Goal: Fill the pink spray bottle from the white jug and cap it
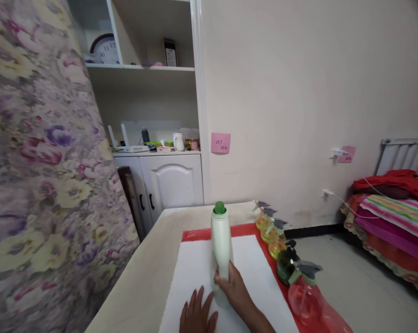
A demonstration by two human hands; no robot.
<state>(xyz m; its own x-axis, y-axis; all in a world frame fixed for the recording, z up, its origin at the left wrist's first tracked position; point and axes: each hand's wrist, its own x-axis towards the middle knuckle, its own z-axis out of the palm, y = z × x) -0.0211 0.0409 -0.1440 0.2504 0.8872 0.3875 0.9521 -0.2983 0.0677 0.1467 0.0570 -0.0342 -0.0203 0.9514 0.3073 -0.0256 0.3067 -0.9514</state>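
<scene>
My right hand (pixel 237 289) is wrapped round the narrow lower part of a pale green bottle (pixel 221 236). The bottle has a ridged neck and a darker green piece (pixel 219 207) at its top end; I cannot tell whether its base rests on anything. Beneath it is a white sheet (pixel 186 266) on a red cloth (pixel 197 235). To the left of the bottle, my left hand (pixel 198 315) is spread over the white sheet, holding nothing. Its lower part is cut off by the frame's edge.
Several spray bottles line the table's right side, from a pink one (pixel 305 298) and a dark green one (pixel 287 264) to yellow ones (pixel 276 244) farther back. A cream table cover (pixel 146 263) lies around the cloth. A floral curtain (pixel 46 175) hangs at left; a white cabinet (pixel 176 178) stands behind.
</scene>
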